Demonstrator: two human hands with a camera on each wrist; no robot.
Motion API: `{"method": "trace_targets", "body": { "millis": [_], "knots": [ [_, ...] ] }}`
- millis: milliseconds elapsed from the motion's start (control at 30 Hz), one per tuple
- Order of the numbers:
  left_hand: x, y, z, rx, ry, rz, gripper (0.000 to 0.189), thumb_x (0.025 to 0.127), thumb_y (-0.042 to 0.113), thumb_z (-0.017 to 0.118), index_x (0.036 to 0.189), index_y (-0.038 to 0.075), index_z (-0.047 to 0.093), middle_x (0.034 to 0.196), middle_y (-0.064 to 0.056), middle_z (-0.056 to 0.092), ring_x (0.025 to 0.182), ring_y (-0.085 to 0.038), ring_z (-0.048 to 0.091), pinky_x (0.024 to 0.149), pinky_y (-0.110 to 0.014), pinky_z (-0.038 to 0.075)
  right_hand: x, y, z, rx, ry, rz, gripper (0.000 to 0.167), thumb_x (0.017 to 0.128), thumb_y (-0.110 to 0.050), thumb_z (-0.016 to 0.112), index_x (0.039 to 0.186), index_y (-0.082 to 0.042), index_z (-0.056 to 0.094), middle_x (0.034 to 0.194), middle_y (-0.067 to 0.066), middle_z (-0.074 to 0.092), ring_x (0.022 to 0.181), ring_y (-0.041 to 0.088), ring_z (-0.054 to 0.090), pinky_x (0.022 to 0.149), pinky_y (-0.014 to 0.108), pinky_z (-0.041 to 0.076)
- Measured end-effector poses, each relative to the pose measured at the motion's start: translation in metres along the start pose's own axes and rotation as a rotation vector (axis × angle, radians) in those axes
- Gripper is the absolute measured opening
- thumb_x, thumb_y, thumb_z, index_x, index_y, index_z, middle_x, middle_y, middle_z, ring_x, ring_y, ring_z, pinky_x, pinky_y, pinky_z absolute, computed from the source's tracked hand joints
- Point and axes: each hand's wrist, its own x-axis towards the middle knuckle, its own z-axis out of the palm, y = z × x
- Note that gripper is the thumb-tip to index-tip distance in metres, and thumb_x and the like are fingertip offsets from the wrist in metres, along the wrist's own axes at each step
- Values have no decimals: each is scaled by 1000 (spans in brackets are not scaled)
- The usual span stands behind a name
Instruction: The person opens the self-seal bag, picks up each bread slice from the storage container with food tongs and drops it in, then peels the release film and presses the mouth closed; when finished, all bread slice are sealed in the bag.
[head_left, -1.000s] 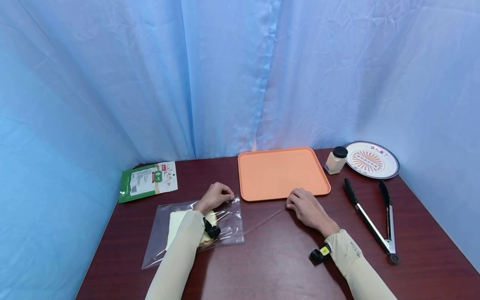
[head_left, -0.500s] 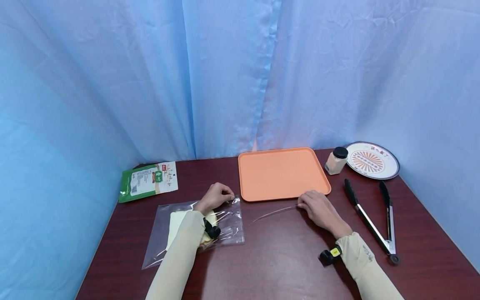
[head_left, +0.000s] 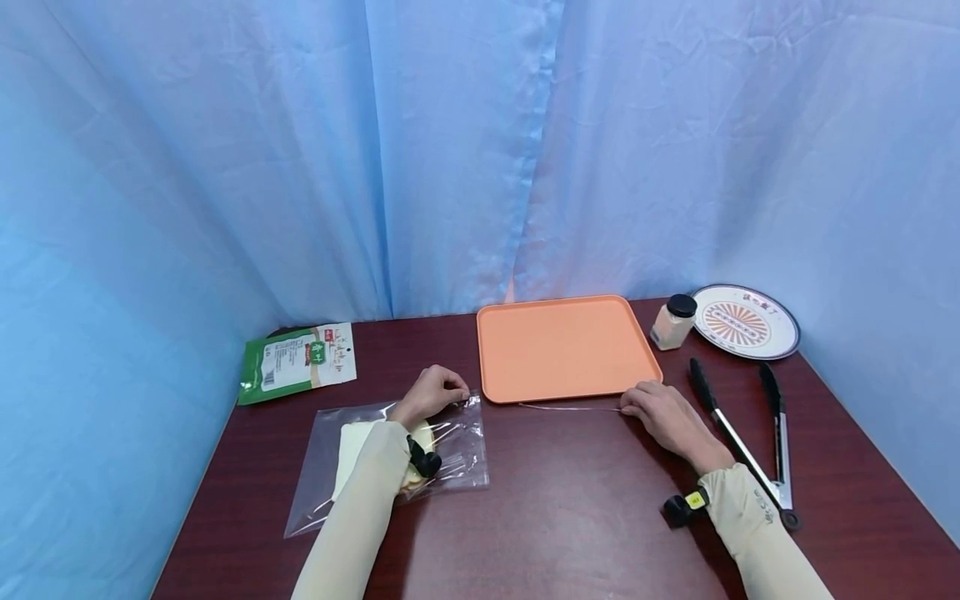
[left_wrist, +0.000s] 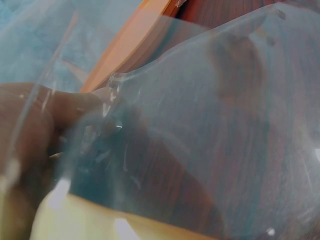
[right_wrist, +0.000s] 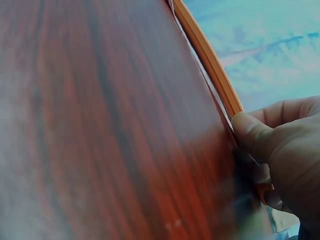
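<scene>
A clear plastic bag [head_left: 463, 467] lies flat at the left of the table, with pale sliced bread [head_left: 352, 442] inside, partly hidden by the left forearm. My left hand [head_left: 431, 393] pinches the bag's far right corner; in the left wrist view the film [left_wrist: 175, 125] rises in front of the fingers, above a yellowish bread edge [left_wrist: 120, 220]. My right hand [head_left: 663, 412] pinches one end of a thin clear plastic strip [head_left: 570, 408]. The strip stretches left along the near edge of the orange tray [head_left: 566, 350], apart from the bag. In the right wrist view, thumb and fingertips hold the strip [right_wrist: 202, 72].
A green and white packet [head_left: 296, 363] lies at the back left. Behind the right hand stand a black-lidded jar [head_left: 672, 322] and a patterned plate [head_left: 772, 333]. Black-tipped metal tongs [head_left: 782, 454] lie spread open close to the right forearm. Blue curtains enclose the table.
My right hand has moved right, drawing the strip away from the bag's opening edge; its loose end has swung up to the tray. My left hand and the bag have stayed put.
</scene>
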Motion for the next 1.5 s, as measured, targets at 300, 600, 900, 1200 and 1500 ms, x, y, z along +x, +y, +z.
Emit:
{"method": "trace_targets", "body": {
  "millis": [300,600,900,1200,1500],
  "knots": [
    [-2,-1,-1,16,3,0,8,90,6,72,87,3,78,81,-7,75,66,-5,55,63,-20,46,1,-2,-3,-3,-62,49,4,88,-16,75,91,-19,74,84,-6,64,75,10,61,69,34,53],
    [-2,2,-5,82,-4,15,8,90,9,72,88,5,79,85,-6,76,71,-5,56,67,-19,46,3,-12,-6,-34,14,54,9,86,-20,78,93,-17,73,84,-1,66,74,17,64,68,38,52],
    [-5,12,-16,161,0,53,9,91,13,72,95,8,78,91,-5,77,80,-7,63,74,-22,50,19,-42,-12,-37,70,-19,18,82,-20,81,96,-13,74,87,2,67,81,21,64,70,42,51],
    [-15,27,-47,181,31,36,23,94,16,68,112,2,74,108,-11,75,91,-17,67,81,-32,55,42,-97,-10,31,60,-135,21,84,-25,81,100,-13,74,96,3,68,90,21,63,79,41,52],
    [-43,27,-80,224,51,15,28,97,19,64,120,3,71,120,-13,72,110,-27,66,93,-44,56,59,-161,2,48,32,-302,26,84,-31,78,103,-16,72,106,3,67,100,22,61,85,40,50]
  ]
}}
